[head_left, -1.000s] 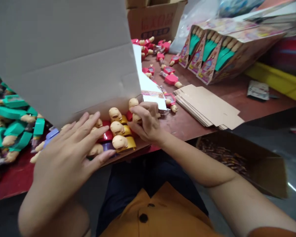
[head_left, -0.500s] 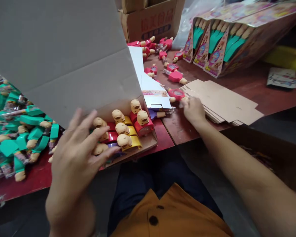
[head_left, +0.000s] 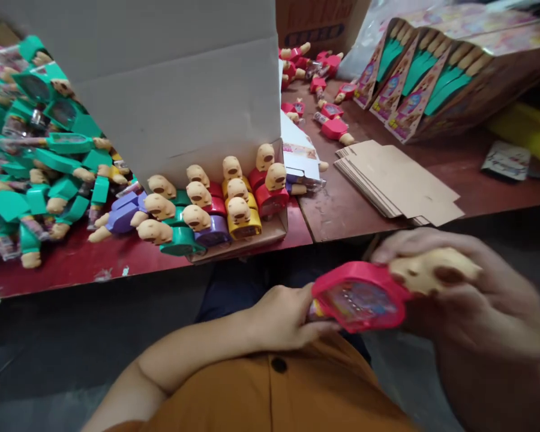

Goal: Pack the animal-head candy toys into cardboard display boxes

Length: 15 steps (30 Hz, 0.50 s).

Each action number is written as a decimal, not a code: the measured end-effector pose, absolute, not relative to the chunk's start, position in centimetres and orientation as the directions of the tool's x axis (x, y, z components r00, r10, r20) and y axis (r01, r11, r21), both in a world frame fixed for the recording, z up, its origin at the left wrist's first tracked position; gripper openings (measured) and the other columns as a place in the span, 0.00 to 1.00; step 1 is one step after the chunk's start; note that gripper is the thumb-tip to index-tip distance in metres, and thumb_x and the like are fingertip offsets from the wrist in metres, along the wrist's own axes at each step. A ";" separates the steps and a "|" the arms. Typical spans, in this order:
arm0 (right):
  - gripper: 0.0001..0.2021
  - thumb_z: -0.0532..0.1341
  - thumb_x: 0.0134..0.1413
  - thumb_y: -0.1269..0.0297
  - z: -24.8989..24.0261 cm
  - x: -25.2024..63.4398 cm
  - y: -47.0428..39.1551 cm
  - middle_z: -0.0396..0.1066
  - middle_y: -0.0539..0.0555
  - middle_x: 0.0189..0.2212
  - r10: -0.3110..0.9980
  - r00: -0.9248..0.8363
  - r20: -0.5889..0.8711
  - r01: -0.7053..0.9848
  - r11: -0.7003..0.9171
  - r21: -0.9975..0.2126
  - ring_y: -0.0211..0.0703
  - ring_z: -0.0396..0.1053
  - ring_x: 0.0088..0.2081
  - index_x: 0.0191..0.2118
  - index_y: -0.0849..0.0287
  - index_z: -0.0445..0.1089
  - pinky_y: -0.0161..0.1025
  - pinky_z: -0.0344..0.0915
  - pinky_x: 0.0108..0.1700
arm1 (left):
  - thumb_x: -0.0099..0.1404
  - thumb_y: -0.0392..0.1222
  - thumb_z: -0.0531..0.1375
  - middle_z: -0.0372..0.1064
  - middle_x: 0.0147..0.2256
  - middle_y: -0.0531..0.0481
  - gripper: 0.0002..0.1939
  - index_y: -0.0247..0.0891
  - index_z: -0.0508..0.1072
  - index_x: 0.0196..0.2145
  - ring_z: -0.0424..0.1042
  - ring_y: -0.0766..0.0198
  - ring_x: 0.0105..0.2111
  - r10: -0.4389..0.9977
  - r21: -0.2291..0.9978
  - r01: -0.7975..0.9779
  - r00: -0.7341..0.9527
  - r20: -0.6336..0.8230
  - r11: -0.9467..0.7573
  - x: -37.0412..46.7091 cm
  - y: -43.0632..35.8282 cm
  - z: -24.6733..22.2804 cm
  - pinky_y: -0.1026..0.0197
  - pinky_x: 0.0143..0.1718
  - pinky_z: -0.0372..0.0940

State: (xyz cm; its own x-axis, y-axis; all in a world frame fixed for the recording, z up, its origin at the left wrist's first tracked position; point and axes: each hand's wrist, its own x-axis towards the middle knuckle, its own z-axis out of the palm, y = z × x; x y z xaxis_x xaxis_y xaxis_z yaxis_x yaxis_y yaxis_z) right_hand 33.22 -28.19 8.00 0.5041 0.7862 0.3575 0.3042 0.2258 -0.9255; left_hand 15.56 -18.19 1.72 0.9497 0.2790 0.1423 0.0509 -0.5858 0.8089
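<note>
Both hands hold a pinkish-red toy (head_left: 357, 297) with a clear window and a beige animal head, in front of my body. My left hand (head_left: 283, 318) grips its clear, wrapped end. Around the beige head closes my right hand (head_left: 481, 306), its fingers partly hidden behind it. Left of the hands, an open display box (head_left: 263, 237) with a raised grey-white lid (head_left: 184, 114) stands on the table edge. Rows of similar green, purple, red and yellow toys (head_left: 245, 225) sit in it, heads up.
A heap of green toys (head_left: 36, 198) covers the table's left, with purple ones (head_left: 123, 216) beside it. Loose red toys (head_left: 335, 127) lie behind flat cardboard sheets (head_left: 400, 180). Filled display boxes (head_left: 486, 90) stand at the back right, a brown carton (head_left: 319, 27) behind.
My right hand has brought a red toy from the table to my body. My left hand has left the display box and grasped the toy's other end. The view has shifted.
</note>
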 end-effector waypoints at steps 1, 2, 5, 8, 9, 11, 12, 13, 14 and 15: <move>0.15 0.63 0.47 0.47 8.0 32.1 -27.5 0.72 0.54 0.32 0.819 0.483 0.310 0.199 0.242 -0.950 0.45 0.71 0.32 0.38 0.49 0.71 0.42 0.70 0.28 | 0.63 0.48 0.58 0.74 0.36 0.43 0.21 0.36 0.62 0.51 0.77 0.56 0.33 0.305 0.794 0.161 0.952 0.033 -0.587 15.6 -18.5 1.4 0.58 0.32 0.72; 0.16 0.64 0.48 0.47 7.9 31.3 -26.5 0.72 0.53 0.33 0.841 0.474 0.260 0.099 0.243 -0.965 0.44 0.71 0.33 0.39 0.50 0.70 0.41 0.71 0.29 | 0.64 0.47 0.57 0.74 0.34 0.43 0.18 0.35 0.64 0.48 0.76 0.55 0.30 0.364 0.753 0.265 0.931 -0.036 -0.602 15.5 -18.7 1.3 0.57 0.30 0.72; 0.13 0.66 0.47 0.50 7.7 30.0 -23.1 0.70 0.48 0.25 0.800 0.553 0.232 -0.032 0.299 -0.954 0.40 0.70 0.27 0.32 0.53 0.67 0.38 0.70 0.27 | 0.65 0.49 0.56 0.74 0.34 0.42 0.16 0.35 0.64 0.44 0.76 0.53 0.32 0.527 0.651 0.390 0.850 0.018 -0.651 14.7 -18.5 1.1 0.54 0.30 0.72; 0.08 0.63 0.52 0.62 7.9 30.1 -19.7 0.64 0.43 0.16 0.566 0.683 0.462 0.098 0.556 -0.826 0.36 0.64 0.18 0.28 0.54 0.62 0.35 0.65 0.22 | 0.65 0.48 0.57 0.70 0.43 0.40 0.19 0.36 0.61 0.49 0.73 0.55 0.41 0.551 0.643 0.256 0.774 0.310 -0.722 13.3 -17.8 1.1 0.55 0.36 0.72; 0.08 0.61 0.54 0.64 8.0 30.3 -18.7 0.62 0.42 0.15 0.454 0.705 0.546 0.183 0.627 -0.757 0.35 0.62 0.17 0.28 0.54 0.61 0.34 0.63 0.21 | 0.65 0.46 0.56 0.68 0.46 0.39 0.19 0.36 0.60 0.51 0.72 0.56 0.43 0.542 0.623 0.202 0.727 0.421 -0.755 12.5 -17.5 1.1 0.56 0.39 0.71; 0.07 0.59 0.55 0.64 8.1 30.6 -17.0 0.60 0.42 0.15 0.275 0.688 0.671 0.359 0.675 -0.644 0.34 0.61 0.16 0.28 0.54 0.60 0.34 0.60 0.19 | 0.65 0.38 0.56 0.67 0.46 0.42 0.15 0.39 0.62 0.49 0.70 0.60 0.44 0.522 0.547 0.155 0.588 0.618 -0.823 10.8 -17.0 0.9 0.59 0.40 0.70; 0.07 0.59 0.55 0.64 8.0 30.8 -16.4 0.59 0.42 0.15 0.234 0.658 0.716 0.430 0.663 -0.613 0.34 0.62 0.17 0.28 0.53 0.59 0.34 0.60 0.19 | 0.64 0.34 0.56 0.67 0.45 0.44 0.13 0.41 0.63 0.47 0.70 0.62 0.42 0.523 0.507 0.180 0.492 0.695 -0.843 9.8 -16.7 0.7 0.61 0.38 0.70; 0.07 0.59 0.55 0.63 7.8 30.9 -15.8 0.60 0.42 0.16 0.223 0.619 0.753 0.485 0.646 -0.590 0.34 0.63 0.18 0.29 0.53 0.59 0.34 0.60 0.20 | 0.62 0.32 0.57 0.66 0.43 0.47 0.13 0.42 0.65 0.44 0.69 0.64 0.41 0.534 0.480 0.235 0.375 0.757 -0.845 8.8 -16.3 0.5 0.62 0.37 0.69; 0.07 0.59 0.55 0.63 7.5 30.9 -15.4 0.61 0.43 0.17 0.232 0.573 0.786 0.524 0.634 -0.569 0.34 0.64 0.18 0.29 0.53 0.59 0.35 0.61 0.21 | 0.60 0.30 0.57 0.65 0.42 0.48 0.13 0.42 0.65 0.42 0.69 0.64 0.40 0.551 0.475 0.308 0.242 0.799 -0.824 7.9 -15.8 0.1 0.62 0.37 0.68; 0.07 0.59 0.55 0.62 7.1 30.9 -15.1 0.62 0.43 0.17 0.248 0.528 0.812 0.551 0.628 -0.550 0.35 0.64 0.19 0.30 0.52 0.60 0.36 0.62 0.22 | 0.59 0.30 0.58 0.64 0.42 0.48 0.13 0.42 0.65 0.41 0.68 0.64 0.41 0.569 0.496 0.379 0.107 0.815 -0.781 7.1 -15.3 -0.3 0.62 0.38 0.67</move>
